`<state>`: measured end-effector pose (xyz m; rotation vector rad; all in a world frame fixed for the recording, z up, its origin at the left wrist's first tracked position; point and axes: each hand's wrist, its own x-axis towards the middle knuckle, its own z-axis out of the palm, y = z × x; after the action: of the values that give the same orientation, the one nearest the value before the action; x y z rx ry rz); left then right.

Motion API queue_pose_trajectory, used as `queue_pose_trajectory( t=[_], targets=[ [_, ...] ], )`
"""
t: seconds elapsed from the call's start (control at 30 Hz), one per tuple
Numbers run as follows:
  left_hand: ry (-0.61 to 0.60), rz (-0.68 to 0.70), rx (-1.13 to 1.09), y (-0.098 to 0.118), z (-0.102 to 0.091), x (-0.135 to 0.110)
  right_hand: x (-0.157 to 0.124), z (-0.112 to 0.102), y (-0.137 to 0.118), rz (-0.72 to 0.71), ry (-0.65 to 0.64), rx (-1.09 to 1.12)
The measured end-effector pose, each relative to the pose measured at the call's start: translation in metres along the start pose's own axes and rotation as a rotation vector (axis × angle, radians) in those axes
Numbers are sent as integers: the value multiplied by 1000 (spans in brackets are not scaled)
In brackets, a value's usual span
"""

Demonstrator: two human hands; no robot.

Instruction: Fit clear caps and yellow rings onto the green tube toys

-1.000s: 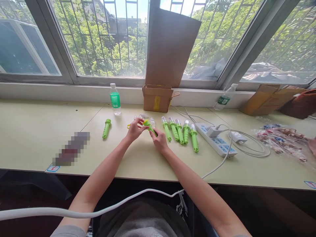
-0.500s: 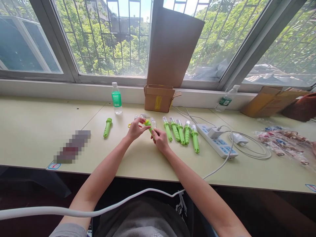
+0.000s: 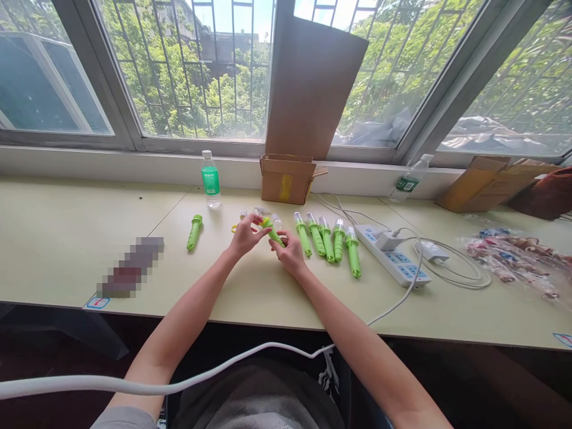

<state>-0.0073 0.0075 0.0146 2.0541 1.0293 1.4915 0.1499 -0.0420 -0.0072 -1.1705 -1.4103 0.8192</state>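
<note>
Smooth pale-yellow desk (image 3: 67,238) beneath a barred window (image 3: 187,71). At frame centre, just above the desk: left hand (image 3: 243,237) pinching the tip and right hand (image 3: 289,255) clasping the shaft of a ribbed green plastic stick (image 3: 273,232). Right of it, five clear-capped sticks (image 3: 328,241) in a row.

The single head-worn view looks forward and down, from close above, across the table (image 3: 67,238) toward the windows (image 3: 187,71).
</note>
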Motion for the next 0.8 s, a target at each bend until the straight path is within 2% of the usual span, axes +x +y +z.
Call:
queue_pose_trajectory(
  t=[0.47, 0.8],
  targets=[
    [-51, 28, 11, 5, -3, -1, -3, -1, -10, 108, -55, 198],
    [-44, -2, -8, 4, -2, -2, -2, -2, -10, 134, -99, 222]
  ],
)
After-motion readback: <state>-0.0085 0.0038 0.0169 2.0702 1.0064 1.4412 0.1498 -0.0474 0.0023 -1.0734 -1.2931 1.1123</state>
